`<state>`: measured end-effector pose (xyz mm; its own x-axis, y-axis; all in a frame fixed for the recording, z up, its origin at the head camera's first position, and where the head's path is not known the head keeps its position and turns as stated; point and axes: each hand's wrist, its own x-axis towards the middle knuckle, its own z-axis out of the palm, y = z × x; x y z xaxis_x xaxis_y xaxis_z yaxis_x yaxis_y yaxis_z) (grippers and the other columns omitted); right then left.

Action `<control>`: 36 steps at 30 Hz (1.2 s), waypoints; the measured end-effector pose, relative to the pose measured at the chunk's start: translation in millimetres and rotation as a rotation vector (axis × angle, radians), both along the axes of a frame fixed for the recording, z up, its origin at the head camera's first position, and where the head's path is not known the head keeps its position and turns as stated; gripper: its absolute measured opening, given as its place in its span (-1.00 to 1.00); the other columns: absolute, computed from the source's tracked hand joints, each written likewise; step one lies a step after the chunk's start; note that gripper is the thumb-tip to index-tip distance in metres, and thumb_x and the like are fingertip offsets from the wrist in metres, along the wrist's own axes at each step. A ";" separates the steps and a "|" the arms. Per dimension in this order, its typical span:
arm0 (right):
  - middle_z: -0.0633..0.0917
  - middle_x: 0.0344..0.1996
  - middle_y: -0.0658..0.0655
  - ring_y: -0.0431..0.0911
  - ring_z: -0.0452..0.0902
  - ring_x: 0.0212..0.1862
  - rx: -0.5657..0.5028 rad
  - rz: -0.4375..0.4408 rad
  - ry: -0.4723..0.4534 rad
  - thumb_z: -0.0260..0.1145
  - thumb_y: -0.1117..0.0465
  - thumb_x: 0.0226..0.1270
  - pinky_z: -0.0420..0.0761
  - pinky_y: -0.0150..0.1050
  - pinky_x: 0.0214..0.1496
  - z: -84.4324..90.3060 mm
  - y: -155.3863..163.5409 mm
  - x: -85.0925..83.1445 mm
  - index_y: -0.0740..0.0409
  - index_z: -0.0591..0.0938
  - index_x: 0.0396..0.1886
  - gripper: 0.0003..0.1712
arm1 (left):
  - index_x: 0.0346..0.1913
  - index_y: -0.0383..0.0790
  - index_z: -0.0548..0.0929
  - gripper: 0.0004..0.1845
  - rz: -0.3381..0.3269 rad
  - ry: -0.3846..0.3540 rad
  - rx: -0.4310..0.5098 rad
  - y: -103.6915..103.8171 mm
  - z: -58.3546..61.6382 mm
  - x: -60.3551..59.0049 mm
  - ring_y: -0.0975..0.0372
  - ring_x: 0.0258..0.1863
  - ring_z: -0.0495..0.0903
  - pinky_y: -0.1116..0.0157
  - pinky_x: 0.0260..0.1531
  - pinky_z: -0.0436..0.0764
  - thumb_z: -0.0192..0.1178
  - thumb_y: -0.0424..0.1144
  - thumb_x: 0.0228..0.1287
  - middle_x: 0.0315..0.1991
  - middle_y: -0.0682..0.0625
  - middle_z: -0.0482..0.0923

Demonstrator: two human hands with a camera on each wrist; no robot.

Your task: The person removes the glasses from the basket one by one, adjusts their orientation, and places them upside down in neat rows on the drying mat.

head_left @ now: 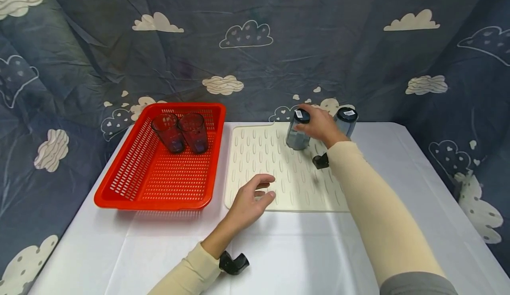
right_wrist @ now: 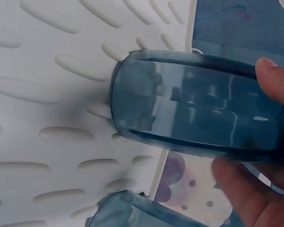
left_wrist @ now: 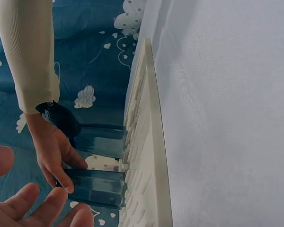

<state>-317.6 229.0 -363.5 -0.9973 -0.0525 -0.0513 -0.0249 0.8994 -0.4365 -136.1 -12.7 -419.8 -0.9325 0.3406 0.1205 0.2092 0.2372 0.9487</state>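
Two blue-grey tumblers stand upside down at the far edge of a cream ribbed drying mat [head_left: 279, 171]. My right hand [head_left: 318, 124] grips the left tumbler [head_left: 298, 130] near its base; in the right wrist view its fingertips [right_wrist: 274, 80] curl round that tumbler [right_wrist: 189, 104]. The second tumbler [head_left: 345, 120] stands just to the right, partly hidden by the hand. My left hand [head_left: 253, 197] rests with relaxed fingers on the mat's near left corner and holds nothing. In the left wrist view both tumblers [left_wrist: 97, 187] stand on the mat [left_wrist: 146, 156].
A red slotted basket [head_left: 131, 184] lies left of the mat with two dark tumblers [head_left: 181, 132] standing in its far end. A white cloth [head_left: 303, 250] covers the table. A blue cloud-print sheet [head_left: 247, 38] hangs behind and at both sides.
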 end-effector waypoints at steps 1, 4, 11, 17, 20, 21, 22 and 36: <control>0.35 0.46 0.29 0.26 0.28 0.44 0.000 0.003 -0.009 0.36 0.01 0.30 0.35 0.27 0.41 -0.2 -0.4 0.0 -0.09 0.21 0.53 -0.14 | 0.20 -0.26 0.51 -0.62 -0.002 -0.012 0.004 0.4 -0.1 0.2 -0.08 0.24 0.52 0.00 0.23 0.56 0.14 -0.29 0.35 0.19 -0.17 0.57; 0.33 0.44 0.34 0.27 0.25 0.45 -0.003 0.017 -0.026 0.33 0.00 0.33 0.33 0.28 0.42 -0.5 -0.8 1.2 -0.09 0.17 0.54 -0.15 | 0.23 -0.27 0.49 -0.59 -0.016 -0.056 -0.003 1.9 1.7 1.7 -0.08 0.28 0.50 0.01 0.25 0.54 0.13 -0.26 0.36 0.21 -0.16 0.55; 0.29 0.43 0.39 0.31 0.22 0.43 -0.016 0.046 -0.039 0.26 -0.05 0.38 0.30 0.31 0.41 0.1 2.3 3.0 -0.07 0.11 0.57 -0.14 | 0.24 -0.19 0.48 -0.60 -0.030 -0.114 -0.048 1.6 7.1 4.1 -0.04 0.30 0.49 0.05 0.25 0.54 0.12 -0.23 0.37 0.24 -0.15 0.54; 0.16 0.49 0.43 0.35 0.13 0.48 0.007 0.071 -0.031 0.20 -0.10 0.41 0.22 0.35 0.44 2.5 4.6 6.5 -0.04 0.06 0.59 -0.13 | 0.26 -0.20 0.47 -0.58 -0.057 -0.119 -0.051 -2.7 11.0 5.8 -0.03 0.30 0.49 0.05 0.25 0.54 0.11 -0.21 0.39 0.25 -0.15 0.53; 0.09 0.52 0.43 0.36 0.03 0.52 0.004 0.081 0.012 0.20 -0.10 0.40 0.16 0.37 0.46 4.1 6.5 12.6 -0.03 0.02 0.60 -0.10 | 0.25 -0.18 0.48 -0.60 -0.058 -0.098 -0.064 -7.0 15.6 6.6 -0.01 0.28 0.51 0.06 0.23 0.55 0.11 -0.21 0.40 0.24 -0.12 0.54; 0.08 0.52 0.42 0.36 0.01 0.53 0.005 0.087 0.029 0.20 -0.10 0.41 0.15 0.37 0.47 5.0 7.2 15.7 -0.03 0.01 0.60 -0.09 | 0.25 -0.16 0.49 -0.61 -0.054 -0.089 -0.070 -8.8 17.2 7.0 0.00 0.27 0.52 0.05 0.23 0.55 0.11 -0.22 0.40 0.24 -0.11 0.55; 0.09 0.53 0.41 0.36 0.00 0.53 0.003 0.093 0.048 0.21 -0.09 0.41 0.14 0.37 0.47 5.9 8.3 18.9 -0.02 0.01 0.60 -0.09 | 0.24 -0.15 0.49 -0.62 -0.049 -0.078 -0.077 -10.4 18.4 6.9 0.00 0.26 0.53 0.05 0.22 0.56 0.11 -0.22 0.40 0.23 -0.10 0.55; 0.22 0.47 0.38 0.33 0.09 0.49 0.052 0.168 0.247 0.28 0.05 0.38 0.19 0.35 0.45 31.0 9.7 55.2 0.14 0.18 0.54 -0.18 | 0.22 -0.14 0.52 -0.62 -0.040 0.041 -0.090 -29.3 42.5 4.8 0.15 0.19 0.56 0.09 0.20 0.59 0.15 -0.30 0.36 0.21 0.02 0.57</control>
<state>-262.4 238.7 -332.6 -0.9575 -0.2217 0.1846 -0.2750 0.8946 -0.3522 -131.3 -42.0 -377.3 -0.9127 0.3890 0.1253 0.2582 0.3112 0.9146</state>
